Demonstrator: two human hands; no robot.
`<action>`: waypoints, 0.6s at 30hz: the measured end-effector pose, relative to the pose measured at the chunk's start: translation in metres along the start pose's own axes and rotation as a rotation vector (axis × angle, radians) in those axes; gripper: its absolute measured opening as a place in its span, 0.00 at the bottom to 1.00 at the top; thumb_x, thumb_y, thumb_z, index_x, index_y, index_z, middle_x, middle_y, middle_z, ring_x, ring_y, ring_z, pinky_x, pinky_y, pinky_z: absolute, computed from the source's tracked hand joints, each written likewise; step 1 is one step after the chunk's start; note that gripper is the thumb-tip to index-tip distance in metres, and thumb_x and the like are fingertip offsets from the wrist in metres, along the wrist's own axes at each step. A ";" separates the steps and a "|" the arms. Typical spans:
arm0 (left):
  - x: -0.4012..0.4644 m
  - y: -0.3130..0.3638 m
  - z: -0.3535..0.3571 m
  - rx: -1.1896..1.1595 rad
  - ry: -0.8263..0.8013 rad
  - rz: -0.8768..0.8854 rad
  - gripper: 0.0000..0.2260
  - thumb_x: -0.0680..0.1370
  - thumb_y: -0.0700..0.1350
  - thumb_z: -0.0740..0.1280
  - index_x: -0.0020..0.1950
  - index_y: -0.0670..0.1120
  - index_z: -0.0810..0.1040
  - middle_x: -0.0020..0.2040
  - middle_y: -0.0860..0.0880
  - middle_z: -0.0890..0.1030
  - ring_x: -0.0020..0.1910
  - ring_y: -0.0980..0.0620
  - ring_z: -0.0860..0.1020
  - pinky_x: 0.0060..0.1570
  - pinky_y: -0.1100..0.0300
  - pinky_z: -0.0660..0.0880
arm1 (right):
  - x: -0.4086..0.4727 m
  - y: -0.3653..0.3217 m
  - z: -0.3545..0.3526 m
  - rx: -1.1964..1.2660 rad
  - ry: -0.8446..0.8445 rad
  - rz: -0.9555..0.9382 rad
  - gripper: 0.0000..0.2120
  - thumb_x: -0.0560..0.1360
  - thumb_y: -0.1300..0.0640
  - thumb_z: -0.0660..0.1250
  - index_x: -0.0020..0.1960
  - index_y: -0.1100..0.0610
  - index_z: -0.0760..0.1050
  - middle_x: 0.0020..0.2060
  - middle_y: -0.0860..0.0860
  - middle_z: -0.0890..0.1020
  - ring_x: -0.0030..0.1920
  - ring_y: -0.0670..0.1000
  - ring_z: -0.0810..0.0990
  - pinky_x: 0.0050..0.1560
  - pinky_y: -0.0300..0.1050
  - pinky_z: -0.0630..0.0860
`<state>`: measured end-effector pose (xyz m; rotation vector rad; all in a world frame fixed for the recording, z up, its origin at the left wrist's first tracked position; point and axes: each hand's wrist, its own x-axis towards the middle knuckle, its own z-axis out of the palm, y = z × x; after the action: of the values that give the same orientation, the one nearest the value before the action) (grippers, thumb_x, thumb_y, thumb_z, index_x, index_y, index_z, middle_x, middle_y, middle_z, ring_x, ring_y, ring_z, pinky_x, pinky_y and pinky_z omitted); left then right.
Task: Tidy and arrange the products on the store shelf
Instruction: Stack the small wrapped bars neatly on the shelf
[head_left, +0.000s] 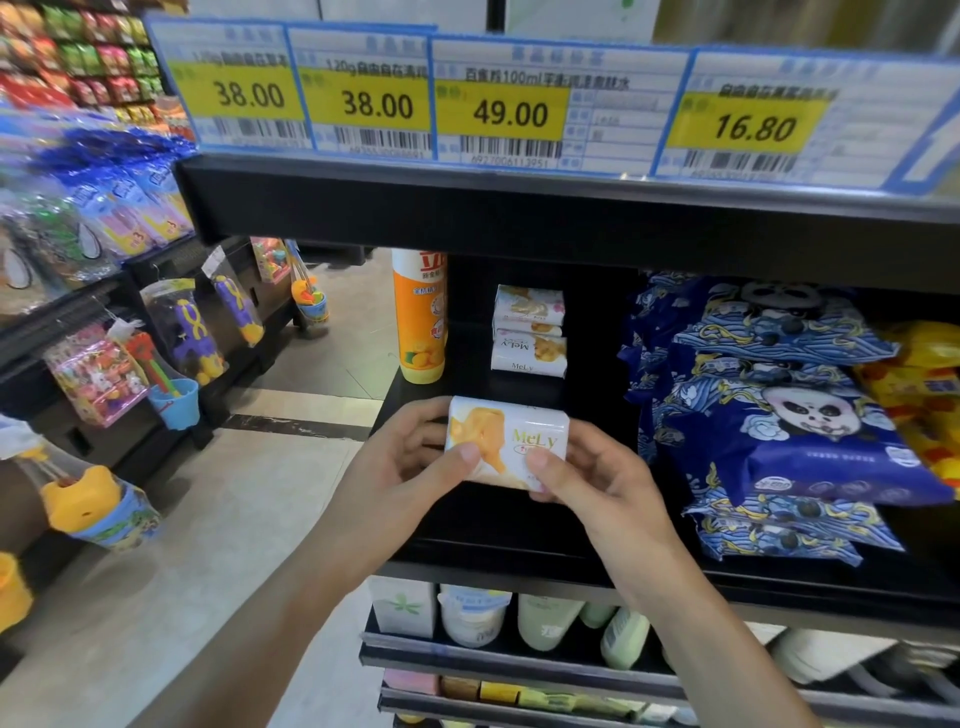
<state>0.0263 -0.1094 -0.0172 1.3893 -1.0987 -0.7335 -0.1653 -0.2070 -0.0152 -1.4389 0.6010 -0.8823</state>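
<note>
Black shelf (498, 525) (tiled aisle beside): left hand (400, 467) and right hand (597, 483) fingers pinching soap pack (506, 436).

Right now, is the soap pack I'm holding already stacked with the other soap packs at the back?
No, both hands hold the soap pack at the shelf front, apart from the stack.

Both hands hold a white-and-orange MeLy soap pack (506, 441) before the black shelf (519, 525): left hand (400, 462) grips its left end, right hand (592, 480) pinches its right end. Stacked MeLy packs (529, 330) sit behind, beside an orange bottle (420, 317).
</note>
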 end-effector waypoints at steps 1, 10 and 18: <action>0.000 -0.001 0.001 0.005 0.004 -0.002 0.28 0.70 0.63 0.73 0.68 0.56 0.77 0.57 0.51 0.87 0.56 0.49 0.85 0.62 0.47 0.79 | 0.000 0.000 0.000 0.001 0.000 0.004 0.17 0.74 0.53 0.72 0.62 0.55 0.81 0.53 0.51 0.87 0.52 0.49 0.86 0.51 0.43 0.83; 0.003 -0.005 0.001 -0.034 0.056 -0.024 0.24 0.70 0.61 0.75 0.64 0.54 0.81 0.51 0.47 0.88 0.51 0.46 0.87 0.61 0.40 0.80 | -0.003 0.006 0.005 -0.190 0.028 -0.064 0.32 0.73 0.48 0.77 0.73 0.38 0.68 0.57 0.42 0.82 0.59 0.45 0.82 0.57 0.43 0.81; 0.005 -0.010 0.003 0.069 0.090 0.002 0.21 0.72 0.62 0.73 0.64 0.58 0.81 0.49 0.51 0.88 0.50 0.51 0.87 0.56 0.50 0.83 | -0.006 0.013 0.014 -0.782 -0.020 -0.380 0.30 0.73 0.55 0.77 0.71 0.37 0.72 0.69 0.33 0.67 0.71 0.41 0.63 0.66 0.24 0.58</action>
<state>0.0276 -0.1159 -0.0264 1.4654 -1.0627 -0.6304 -0.1553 -0.1945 -0.0278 -2.3207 0.7087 -0.9706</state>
